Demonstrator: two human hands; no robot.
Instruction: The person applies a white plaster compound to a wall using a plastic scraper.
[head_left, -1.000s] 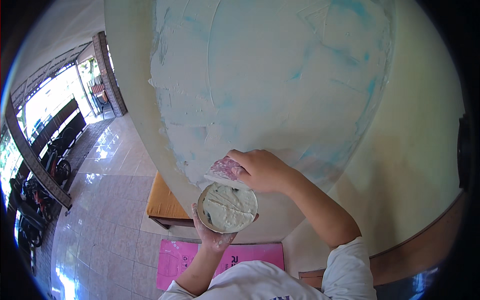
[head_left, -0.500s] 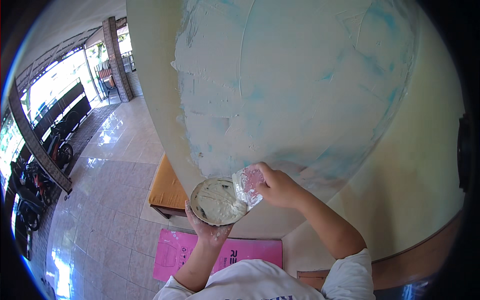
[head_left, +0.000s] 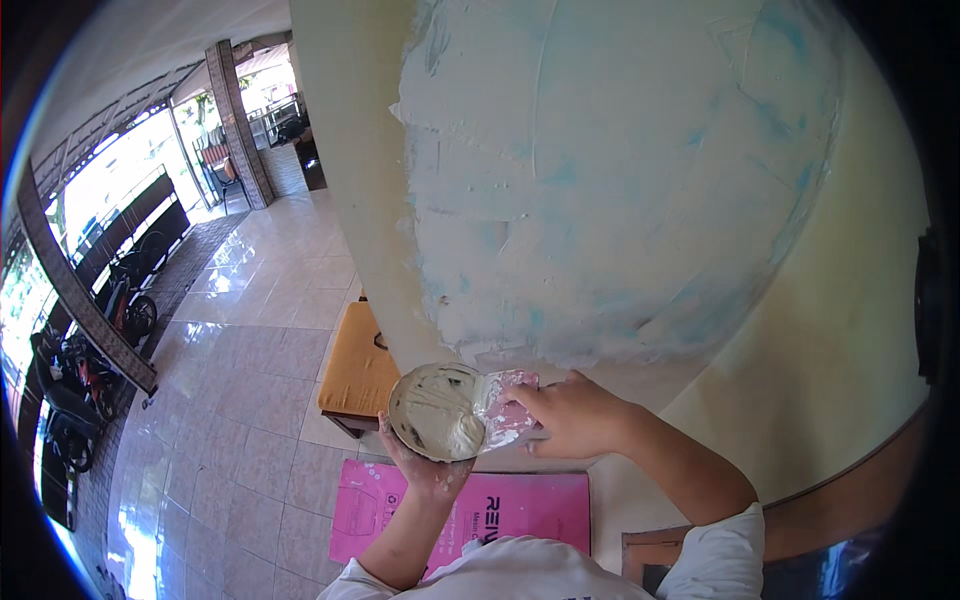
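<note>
You're cupping the bowl (head_left: 397, 398) from below in your left hand (head_left: 432, 474), likely steadying it against the scraper (head_left: 497, 418) your right hand (head_left: 583, 415) is gripping at the bowl's right rim, seemingly so any loose paste (head_left: 432, 410) lands inside.

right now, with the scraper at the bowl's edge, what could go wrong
The bowl could tip: only the left hand seems to support it, while the right hand holds the pink scraper at its right rim. The lump of paste near that rim might slop over and could land on the pink cardboard. The left hand's white smears, if wet, may loosen its grip.
</note>
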